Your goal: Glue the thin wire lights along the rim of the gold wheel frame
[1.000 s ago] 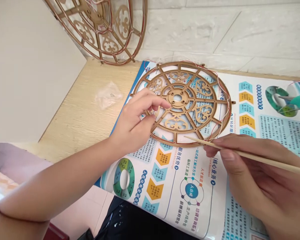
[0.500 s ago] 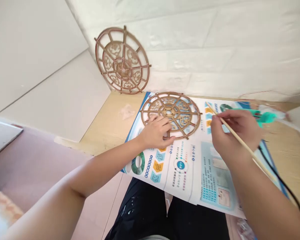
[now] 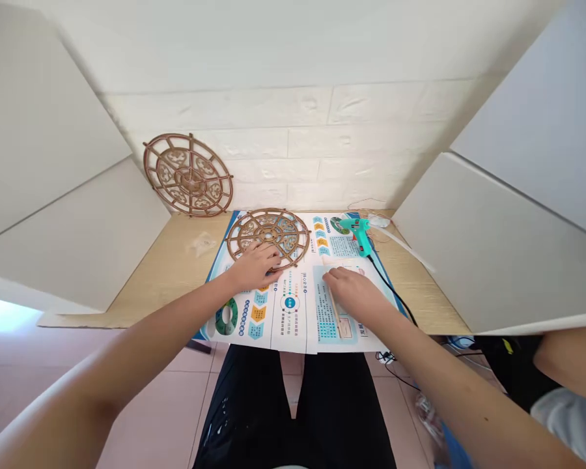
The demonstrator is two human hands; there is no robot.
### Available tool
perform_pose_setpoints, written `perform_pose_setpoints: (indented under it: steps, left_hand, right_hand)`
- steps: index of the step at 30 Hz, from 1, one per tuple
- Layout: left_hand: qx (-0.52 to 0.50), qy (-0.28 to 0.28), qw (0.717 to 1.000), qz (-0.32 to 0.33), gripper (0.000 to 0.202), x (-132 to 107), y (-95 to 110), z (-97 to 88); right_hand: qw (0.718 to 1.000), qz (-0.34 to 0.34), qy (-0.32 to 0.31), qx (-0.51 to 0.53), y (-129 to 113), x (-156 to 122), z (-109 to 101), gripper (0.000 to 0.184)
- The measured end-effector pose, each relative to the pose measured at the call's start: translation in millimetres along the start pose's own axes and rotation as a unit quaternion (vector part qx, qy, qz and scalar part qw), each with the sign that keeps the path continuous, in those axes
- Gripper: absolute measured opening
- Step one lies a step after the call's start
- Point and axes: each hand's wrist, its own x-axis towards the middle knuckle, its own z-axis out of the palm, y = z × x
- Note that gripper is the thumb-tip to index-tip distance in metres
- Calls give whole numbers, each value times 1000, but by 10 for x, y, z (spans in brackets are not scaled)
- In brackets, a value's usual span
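Observation:
A round brown openwork disc, with spokes and scroll patterns, lies on a printed sheet. My left hand rests over its near-left rim, fingers bent on the lattice and thumb at the edge. To the right, my right hand is low over the sheet with its fingers together at the upper end of a thin pale wooden stick. The stick slants down toward the near edge, partly hidden by the hand. Beyond that hand is a teal glue gun with a black cord.
A similar brown disc leans against the white brick wall. White panels stand on both sides of the wooden bench. Thin wire lies behind the glue gun. A person's arm shows at lower right.
My view has pulled back and turned right. My right hand has come down to the sheet, and the stick, which pointed up past the fingers, now extends below them. My left hand stays on the disc.

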Motion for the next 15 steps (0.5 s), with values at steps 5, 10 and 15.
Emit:
perform_pose_setpoints:
  steps: [5,10,15]
  left_hand:
    - [-9,30,998,-55,40,88,210,78]
    - [-40,48,995,-78,37,92,247,217]
    - [-84,73,991,-76,21,59,150,309]
  right_hand:
    - [991,67,84,84,222,-133,2,30]
    - [926,285,215,119,719,-44,-103,47]
    - [911,337,174,164,1026,318,-90,61]
